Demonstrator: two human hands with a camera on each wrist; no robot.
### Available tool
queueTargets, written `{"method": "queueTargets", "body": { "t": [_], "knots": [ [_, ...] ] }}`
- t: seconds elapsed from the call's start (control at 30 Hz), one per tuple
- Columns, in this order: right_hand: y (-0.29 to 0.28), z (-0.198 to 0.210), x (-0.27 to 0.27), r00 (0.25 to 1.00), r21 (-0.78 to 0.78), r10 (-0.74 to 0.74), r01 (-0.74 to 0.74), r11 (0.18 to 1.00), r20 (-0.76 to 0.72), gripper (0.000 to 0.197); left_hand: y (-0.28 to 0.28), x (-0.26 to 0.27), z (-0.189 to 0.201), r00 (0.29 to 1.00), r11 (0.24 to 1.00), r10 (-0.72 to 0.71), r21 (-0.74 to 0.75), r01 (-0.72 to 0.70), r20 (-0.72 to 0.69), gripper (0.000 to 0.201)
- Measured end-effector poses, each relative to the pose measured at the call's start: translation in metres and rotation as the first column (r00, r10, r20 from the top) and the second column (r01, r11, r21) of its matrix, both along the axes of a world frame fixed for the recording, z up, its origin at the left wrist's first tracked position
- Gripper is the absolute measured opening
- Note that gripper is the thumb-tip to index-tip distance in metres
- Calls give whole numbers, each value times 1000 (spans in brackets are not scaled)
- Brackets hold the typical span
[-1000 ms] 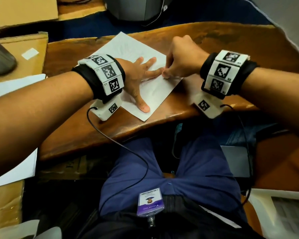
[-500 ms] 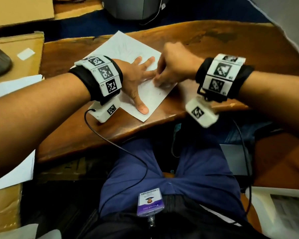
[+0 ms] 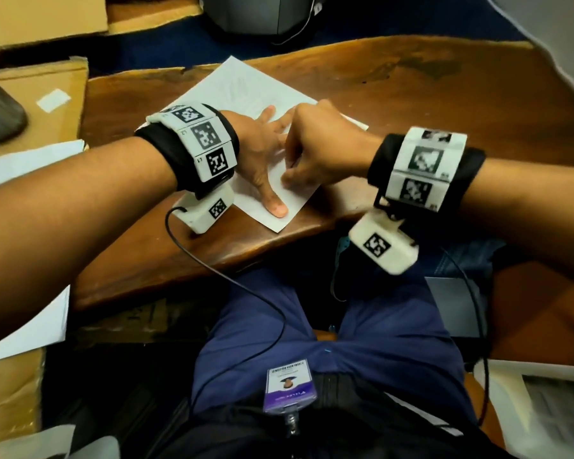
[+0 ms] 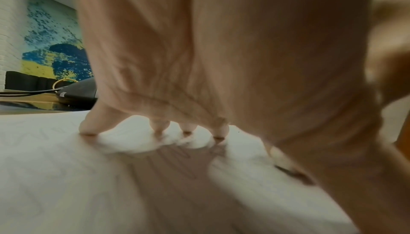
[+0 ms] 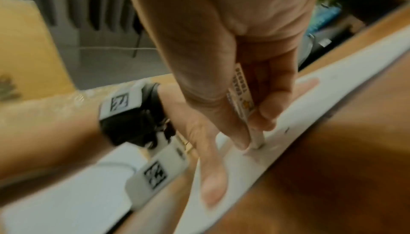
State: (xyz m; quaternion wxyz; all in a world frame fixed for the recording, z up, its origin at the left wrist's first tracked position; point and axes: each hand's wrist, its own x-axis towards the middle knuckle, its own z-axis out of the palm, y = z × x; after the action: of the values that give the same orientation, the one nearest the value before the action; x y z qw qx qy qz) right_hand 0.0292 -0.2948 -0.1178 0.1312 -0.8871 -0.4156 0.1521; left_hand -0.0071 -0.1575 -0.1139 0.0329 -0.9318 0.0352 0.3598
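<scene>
- The flat white sheet of paper (image 3: 242, 91) lay at a slant on the dark brown wooden table (image 3: 444, 101), with its near corner close to the table's front edge.
- The left hand (image 3: 257, 154) rested palm down on the sheet with its fingers spread wide. The thumb stretched toward the near corner.
- In the left wrist view the other fingertips (image 4: 87, 129) pressed on the paper.
- The right hand (image 3: 322, 150) was curled, knuckles up, just beside the left hand and partly over its fingers.
- In the right wrist view its thumb and fingers pinched a small white eraser in a printed cream paper sleeve (image 5: 242, 97), held nearly upright. The eraser's bare end touched the sheet between the left thumb and forefinger, near the paper's right edge.
- A few small dark specks showed on the paper just beside that end.
- Both wrists wore black bands with white marker-printed blocks (image 3: 206, 137).
- A thin black cable (image 3: 232, 283) ran from the left wrist's unit down over the person's blue trousers (image 3: 378, 342).
- A purple-edged ID badge (image 3: 289, 385) hung at the waist.
- Brown cardboard (image 3: 43, 18) and loose white sheets (image 3: 20, 160) lay to the left of the table.
</scene>
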Motion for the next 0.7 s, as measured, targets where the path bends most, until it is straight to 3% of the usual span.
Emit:
{"method": "queueTargets", "body": {
  "t": [0.07, 0.13, 0.27, 0.47, 0.7],
  "knots": [
    [-4, 8, 18, 990, -10, -127, 126, 992, -66, 24, 1, 1, -3, 1000, 1000, -17, 24, 18, -6, 141],
    [-4, 9, 31, 982, 39, -185, 186, 982, -23, 26, 4, 3, -6, 1000, 999, -15, 37, 15, -6, 145],
    [0, 3, 18, 996, 10, -70, 70, 998, 49, 23, 7, 6, -8, 1000, 1000, -22, 5, 22, -15, 147],
    [-11, 11, 55, 976, -11, -213, 213, 977, -54, 19, 21, 6, -4, 1000, 997, -22, -71, 21, -5, 153],
    [-5, 1, 56, 981, -3, -191, 191, 982, 44, 22, 22, 6, -4, 1000, 997, -14, -81, 16, 18, 149]
  ]
}}
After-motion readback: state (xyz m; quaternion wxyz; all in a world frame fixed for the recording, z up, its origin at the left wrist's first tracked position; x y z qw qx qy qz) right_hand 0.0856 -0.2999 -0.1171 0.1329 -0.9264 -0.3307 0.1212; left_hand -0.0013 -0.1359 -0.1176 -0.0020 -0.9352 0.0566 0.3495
